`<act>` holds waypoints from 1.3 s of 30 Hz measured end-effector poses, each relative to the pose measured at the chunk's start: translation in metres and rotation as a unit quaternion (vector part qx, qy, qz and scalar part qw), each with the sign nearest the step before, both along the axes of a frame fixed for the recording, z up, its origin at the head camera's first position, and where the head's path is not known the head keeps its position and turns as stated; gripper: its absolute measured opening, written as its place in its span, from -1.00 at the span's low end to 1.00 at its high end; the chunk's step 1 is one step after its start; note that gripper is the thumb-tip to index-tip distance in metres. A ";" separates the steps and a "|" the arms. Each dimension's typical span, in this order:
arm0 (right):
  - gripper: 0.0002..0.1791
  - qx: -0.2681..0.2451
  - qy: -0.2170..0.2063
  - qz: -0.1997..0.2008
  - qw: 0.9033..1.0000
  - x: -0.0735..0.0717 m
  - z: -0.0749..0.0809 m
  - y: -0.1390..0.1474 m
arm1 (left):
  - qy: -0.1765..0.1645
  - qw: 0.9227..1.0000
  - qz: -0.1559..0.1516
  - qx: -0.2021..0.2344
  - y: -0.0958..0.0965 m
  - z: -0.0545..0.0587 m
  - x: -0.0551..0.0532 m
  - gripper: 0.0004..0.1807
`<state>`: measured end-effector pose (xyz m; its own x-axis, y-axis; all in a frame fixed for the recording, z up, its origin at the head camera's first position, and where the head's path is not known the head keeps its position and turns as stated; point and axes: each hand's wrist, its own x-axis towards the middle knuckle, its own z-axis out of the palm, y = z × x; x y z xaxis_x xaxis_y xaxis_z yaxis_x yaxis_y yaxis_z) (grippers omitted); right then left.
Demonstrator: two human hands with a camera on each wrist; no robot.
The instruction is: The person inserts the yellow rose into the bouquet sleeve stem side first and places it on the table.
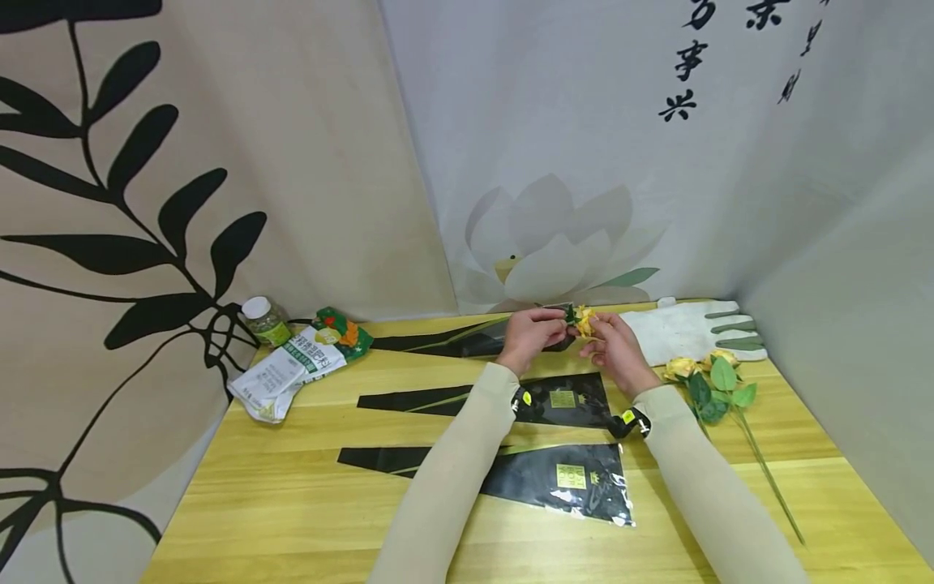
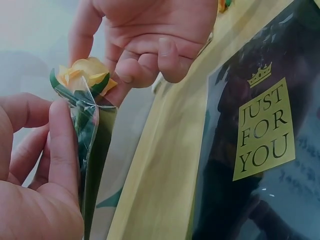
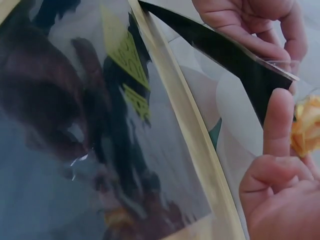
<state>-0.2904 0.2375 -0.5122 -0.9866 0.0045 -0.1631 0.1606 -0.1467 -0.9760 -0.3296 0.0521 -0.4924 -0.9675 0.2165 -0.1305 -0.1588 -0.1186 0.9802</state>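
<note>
Near the table's back edge, my left hand (image 1: 536,337) pinches the top of a black and clear flower sleeve (image 2: 102,155). A yellow artificial rose (image 2: 85,75) with green leaves pokes out of the sleeve's mouth. My right hand (image 1: 620,353) holds the rose head, its fingers on both sides of the bloom at the sleeve's rim (image 3: 280,75). The sleeve's narrow end stretches left along the back of the table. Two more black sleeves, each with a green stem inside, lie flat in front: a middle one (image 1: 584,401) and a nearer one (image 1: 533,483) under my left forearm.
Loose yellow roses (image 1: 682,369) with long stems lie at the right. Behind them is a white glove (image 1: 664,328) with green-striped fingers. At the back left are a white-lidded jar (image 1: 266,324) and a green-and-white packet (image 1: 292,369). Fabric walls border the wooden table (image 1: 270,503).
</note>
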 end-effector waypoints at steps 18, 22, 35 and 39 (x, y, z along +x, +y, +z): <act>-0.33 0.130 0.027 -0.005 0.991 -0.004 -0.002 0.001 | 0.005 1.000 0.000 -0.009 -0.001 0.004 0.002 -0.83; -0.37 0.153 0.037 -0.006 0.987 -0.005 -0.002 0.000 | 0.009 1.000 -0.003 -0.009 -0.001 0.004 0.002 -0.82; -0.55 0.205 0.065 -0.016 0.976 -0.003 0.000 -0.010 | 0.021 1.000 -0.017 -0.004 -0.002 -0.002 0.002 -0.77; -0.59 0.206 0.071 -0.011 0.976 -0.006 -0.003 -0.011 | 0.028 0.999 -0.023 -0.004 -0.003 -0.003 0.002 -0.79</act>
